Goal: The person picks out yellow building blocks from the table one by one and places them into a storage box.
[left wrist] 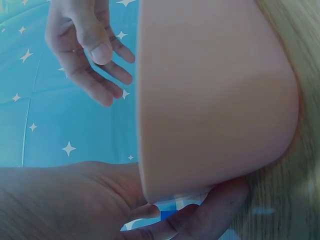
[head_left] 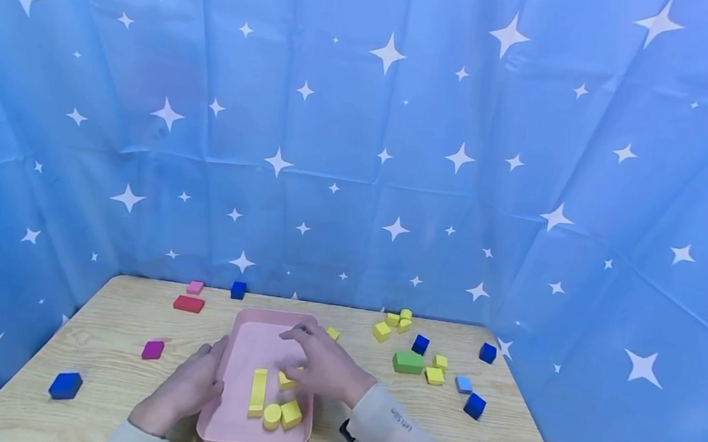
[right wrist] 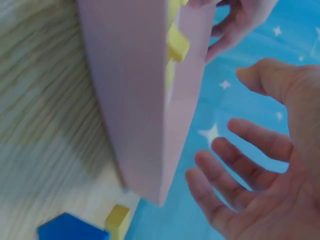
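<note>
A pink tray lies lengthwise on the table. My left hand grips its left side, thumb over the rim and fingers along the outer wall. Over the tray's right side hovers my right hand, holding nothing; its fingers are spread and slightly bent in the right wrist view. Toward the tray's near end are a long yellow block, a yellow cylinder and a yellow cube. Another yellow block is partly covered by my right hand.
Beyond my right hand sits a yellow block. Farther right are several yellow blocks, a green block and blue blocks. On the left lie a red block, a magenta block and a blue block.
</note>
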{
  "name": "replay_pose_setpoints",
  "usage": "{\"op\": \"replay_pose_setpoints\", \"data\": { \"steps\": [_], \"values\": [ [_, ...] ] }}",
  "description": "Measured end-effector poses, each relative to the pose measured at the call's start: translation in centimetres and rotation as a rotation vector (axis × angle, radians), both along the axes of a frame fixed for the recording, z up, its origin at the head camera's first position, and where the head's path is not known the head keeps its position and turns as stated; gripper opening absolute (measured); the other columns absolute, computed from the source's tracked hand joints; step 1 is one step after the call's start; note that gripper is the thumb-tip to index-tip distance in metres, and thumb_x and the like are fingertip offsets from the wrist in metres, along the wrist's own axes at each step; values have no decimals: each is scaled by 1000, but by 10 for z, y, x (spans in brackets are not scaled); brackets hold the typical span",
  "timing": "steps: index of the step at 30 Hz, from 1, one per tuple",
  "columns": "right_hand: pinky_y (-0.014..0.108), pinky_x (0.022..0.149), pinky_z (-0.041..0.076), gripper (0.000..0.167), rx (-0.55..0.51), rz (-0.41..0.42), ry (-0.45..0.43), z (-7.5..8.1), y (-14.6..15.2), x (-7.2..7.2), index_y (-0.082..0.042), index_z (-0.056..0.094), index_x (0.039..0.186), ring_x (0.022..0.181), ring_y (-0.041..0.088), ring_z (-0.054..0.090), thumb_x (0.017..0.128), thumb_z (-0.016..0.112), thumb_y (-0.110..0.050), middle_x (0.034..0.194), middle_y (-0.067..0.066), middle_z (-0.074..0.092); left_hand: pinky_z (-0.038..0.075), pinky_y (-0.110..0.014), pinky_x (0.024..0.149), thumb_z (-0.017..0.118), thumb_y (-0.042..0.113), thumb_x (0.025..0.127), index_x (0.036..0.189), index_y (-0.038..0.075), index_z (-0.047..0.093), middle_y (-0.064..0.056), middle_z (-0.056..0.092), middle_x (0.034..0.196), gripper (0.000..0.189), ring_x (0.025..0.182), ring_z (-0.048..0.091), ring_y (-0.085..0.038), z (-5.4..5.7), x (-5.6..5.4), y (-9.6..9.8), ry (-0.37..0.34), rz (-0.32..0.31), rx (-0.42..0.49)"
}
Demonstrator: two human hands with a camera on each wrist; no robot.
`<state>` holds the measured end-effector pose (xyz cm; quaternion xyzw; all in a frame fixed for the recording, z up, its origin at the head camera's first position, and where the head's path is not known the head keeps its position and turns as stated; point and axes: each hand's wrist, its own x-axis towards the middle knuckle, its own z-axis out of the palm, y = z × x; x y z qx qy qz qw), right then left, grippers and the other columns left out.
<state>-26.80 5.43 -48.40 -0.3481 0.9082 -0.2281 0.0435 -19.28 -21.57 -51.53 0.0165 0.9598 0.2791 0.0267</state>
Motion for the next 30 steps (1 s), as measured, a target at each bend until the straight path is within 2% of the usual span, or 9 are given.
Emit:
{"op": "replay_pose_setpoints", "data": {
  "steps": [2,8,13,18,21,25,30],
  "values": [
    [43,126,62,52,-34,-31,4,-5,5,-5,-19,70,159,147,21,66,110,81,-32,165,0,60,65,-66,115,79,-3,101,175,-14,35,-42,59,157,87,134,72,-49,0,-1,0,-10,3,-1],
    [46,121,64,46,-160,-86,43,-21,18,-19,-15,70,156,137,30,72,112,78,-27,158,5,65,63,-67,117,78,-3,102,175,-14,34,-43,58,159,86,139,70,-53,-1,-1,1,-23,6,-3],
    [48,120,65,46,-200,-139,74,-32,28,-25,-13,69,158,142,31,70,113,76,-24,157,8,64,62,-68,118,78,-2,103,176,-14,33,-43,57,160,86,141,68,-55,-1,-1,2,-33,6,-2],
    [51,124,63,46,-200,-223,73,-42,34,-31,-12,68,160,146,30,67,116,72,-26,160,10,63,64,-67,116,78,-3,102,175,-15,34,-42,59,157,86,137,70,-53,-1,-1,1,-25,5,-5],
    [53,120,65,47,-196,-256,69,-48,37,-36,-10,67,160,145,32,67,116,71,-26,161,13,62,63,-66,117,77,-2,103,175,-14,34,-41,60,157,85,137,70,-50,-1,-2,0,-30,8,-7],
    [52,109,69,49,-176,-279,80,-51,39,-41,-6,66,160,142,36,67,114,73,-21,163,17,61,62,-66,119,75,-3,103,175,-15,33,-41,60,156,85,137,71,-47,-1,-3,0,-39,4,-11],
    [56,114,67,52,-119,-288,76,-49,41,-46,-3,66,161,144,41,66,113,74,-20,162,22,62,62,-67,119,76,-3,102,174,-16,34,-42,60,156,84,138,70,-50,-3,-3,0,-35,3,-13]
  ]
}}
